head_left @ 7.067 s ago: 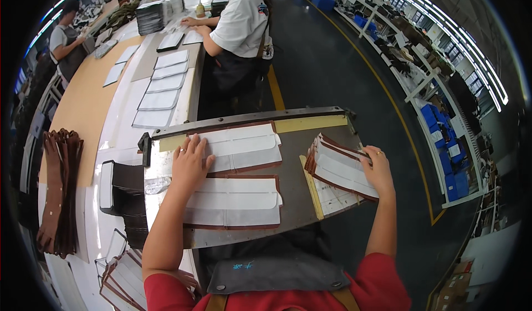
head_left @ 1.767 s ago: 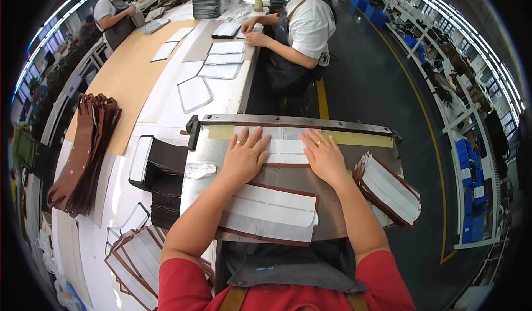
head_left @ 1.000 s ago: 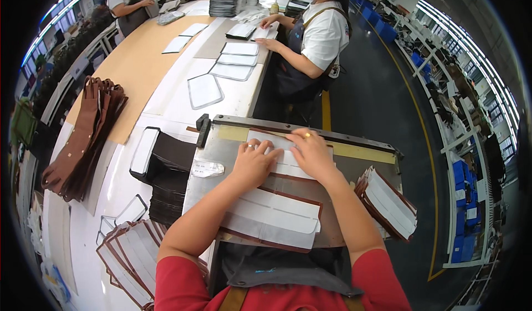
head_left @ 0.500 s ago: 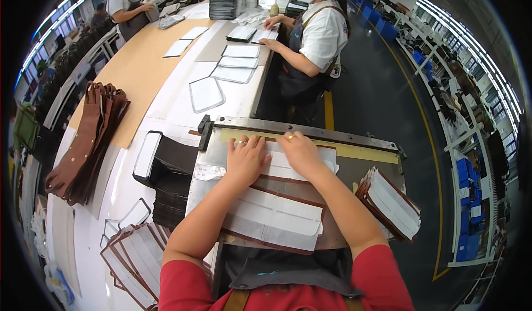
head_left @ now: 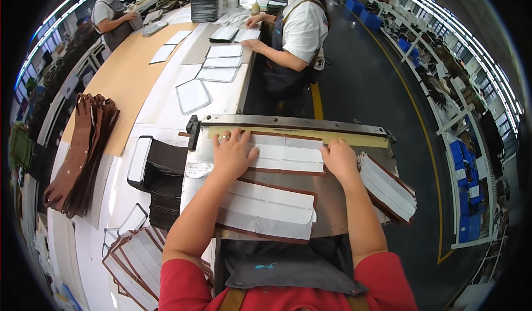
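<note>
Far panel: white piece with brown edging, lying on the far half of the metal plate, white side up
Its long axis: runs left-right, pretty much parallel to the plate's far edge, one short end pointing right
Left hand: left hand is open, fingers a bit spread, resting over the panel's left end
Right hand: right hand is half curled at the right end; can't tell if it's pinching anything
Near panel: similar one on the plate's near half, right end angled toward the person
Loose stack: more panels at the plate's right edge, lying kinda diagonal
</note>
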A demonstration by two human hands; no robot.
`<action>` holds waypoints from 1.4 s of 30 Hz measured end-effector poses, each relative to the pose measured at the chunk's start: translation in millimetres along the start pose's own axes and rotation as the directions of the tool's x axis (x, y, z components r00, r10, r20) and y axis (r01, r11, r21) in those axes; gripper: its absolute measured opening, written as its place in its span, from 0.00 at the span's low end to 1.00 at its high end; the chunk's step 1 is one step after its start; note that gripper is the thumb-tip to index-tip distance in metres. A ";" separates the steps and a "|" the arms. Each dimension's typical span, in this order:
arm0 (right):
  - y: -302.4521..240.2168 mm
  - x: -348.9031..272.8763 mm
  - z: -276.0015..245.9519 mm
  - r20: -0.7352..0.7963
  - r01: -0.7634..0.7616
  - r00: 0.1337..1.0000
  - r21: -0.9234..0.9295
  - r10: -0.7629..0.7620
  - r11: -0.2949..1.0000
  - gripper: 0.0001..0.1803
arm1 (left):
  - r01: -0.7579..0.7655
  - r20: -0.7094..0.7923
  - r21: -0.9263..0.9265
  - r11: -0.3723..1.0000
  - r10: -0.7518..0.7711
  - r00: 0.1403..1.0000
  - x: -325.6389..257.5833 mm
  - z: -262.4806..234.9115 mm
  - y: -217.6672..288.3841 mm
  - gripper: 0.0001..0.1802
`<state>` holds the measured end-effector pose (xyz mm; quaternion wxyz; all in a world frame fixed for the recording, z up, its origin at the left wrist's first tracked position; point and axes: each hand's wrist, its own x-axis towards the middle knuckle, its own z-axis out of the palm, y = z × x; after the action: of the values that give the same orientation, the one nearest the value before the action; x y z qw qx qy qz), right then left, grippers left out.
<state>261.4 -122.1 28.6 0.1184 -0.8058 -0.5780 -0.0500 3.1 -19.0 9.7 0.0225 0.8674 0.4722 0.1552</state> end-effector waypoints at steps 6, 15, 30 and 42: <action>-3.3 -11.9 8.5 -0.175 0.018 0.984 0.318 0.040 0.948 0.09 | -0.082 0.391 -0.116 0.990 0.121 0.913 -15.8 -74.7 29.6 0.27; 3.8 -23.2 24.8 -0.157 -0.002 0.987 0.215 0.036 0.977 0.13 | -0.447 0.504 -0.127 0.885 0.446 0.740 -95.8 -81.2 52.3 0.28; 185.5 -164.1 -108.1 -0.414 -0.017 0.766 0.752 0.491 0.659 0.14 | -0.318 0.160 -0.058 0.946 0.324 0.933 -14.9 8.0 50.6 0.29; 38.4 -77.4 -76.6 -0.263 0.256 0.957 0.552 -0.126 0.794 0.07 | -0.087 0.046 0.039 0.995 0.085 0.995 -15.6 -4.0 9.5 0.25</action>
<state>276.6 -224.1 80.8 0.4138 -0.6582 -0.6282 0.0309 1.8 -37.6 11.4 0.0084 0.8904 0.4371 0.1268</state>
